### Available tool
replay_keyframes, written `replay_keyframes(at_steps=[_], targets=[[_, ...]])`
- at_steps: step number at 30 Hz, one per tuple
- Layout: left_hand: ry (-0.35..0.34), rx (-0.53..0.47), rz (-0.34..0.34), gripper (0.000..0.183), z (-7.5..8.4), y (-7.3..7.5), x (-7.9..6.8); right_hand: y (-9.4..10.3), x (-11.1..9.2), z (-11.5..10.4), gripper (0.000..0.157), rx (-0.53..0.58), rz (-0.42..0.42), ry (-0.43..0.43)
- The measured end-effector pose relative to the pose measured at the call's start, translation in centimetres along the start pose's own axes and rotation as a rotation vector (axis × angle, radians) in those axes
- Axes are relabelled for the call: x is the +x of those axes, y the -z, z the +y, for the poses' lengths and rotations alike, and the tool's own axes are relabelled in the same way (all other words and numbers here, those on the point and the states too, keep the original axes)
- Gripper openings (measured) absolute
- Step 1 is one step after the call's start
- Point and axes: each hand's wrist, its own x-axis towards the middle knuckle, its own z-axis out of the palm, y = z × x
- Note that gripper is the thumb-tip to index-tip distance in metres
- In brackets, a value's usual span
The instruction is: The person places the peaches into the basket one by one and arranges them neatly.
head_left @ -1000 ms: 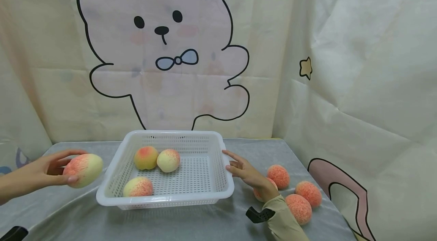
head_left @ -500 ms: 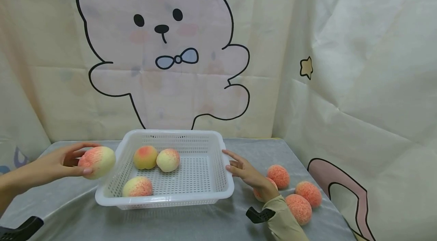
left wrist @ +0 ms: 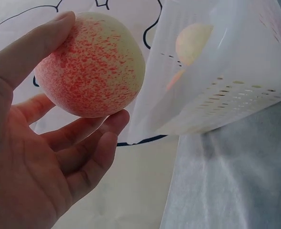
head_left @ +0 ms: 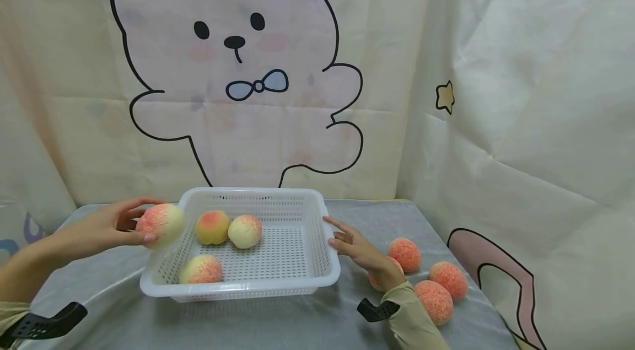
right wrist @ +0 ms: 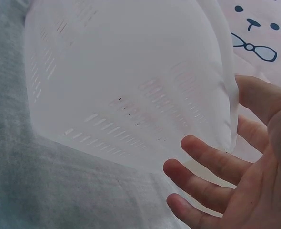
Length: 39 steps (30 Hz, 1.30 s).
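In the head view my left hand (head_left: 106,227) grips a peach (head_left: 165,224), pale yellow with a red-speckled side, at the left rim of a white plastic basket (head_left: 268,285). The left wrist view shows my thumb over this peach (left wrist: 100,67) and fingertips beneath it. Inside the basket lie three more: a yellow-orange peach (head_left: 211,227), a pale peach (head_left: 245,231) and a speckled peach (head_left: 201,269). My right hand (head_left: 358,248) touches the basket's right rim with thumb and forefinger; in the right wrist view the other fingers (right wrist: 202,186) stretch loosely beside the perforated wall (right wrist: 126,86).
Several orange-red round fruits rest to the right, among them a back fruit (head_left: 404,254), a right-hand fruit (head_left: 448,280) and a front fruit (head_left: 434,302); another is partly hidden by my right wrist. Grey cloth (head_left: 238,322) covers the table. A printed curtain (head_left: 377,146) hangs behind.
My left hand has carried the peach rightward and slightly upward, from left of the basket to over its left rim. The right hand and the basket have stayed in place.
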Motion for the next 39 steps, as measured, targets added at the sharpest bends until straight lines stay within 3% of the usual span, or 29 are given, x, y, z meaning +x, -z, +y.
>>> replay_keyframes(at_steps=[7,16,39], targets=[[-0.06,-0.032,-0.009,0.057,1.1,-0.8,0.9,-0.1,0.0,-0.2,0.065,0.01,0.004,-0.007],[-0.016,-0.015,-0.002,0.069,2.1,-1.7,2.3,-0.1,0.0,-0.1,0.065,0.027,0.0,0.004],[-0.057,-0.027,-0.042,0.07,4.2,-4.5,5.1,-0.2,-0.2,-0.3,0.064,-0.033,0.026,-0.024]])
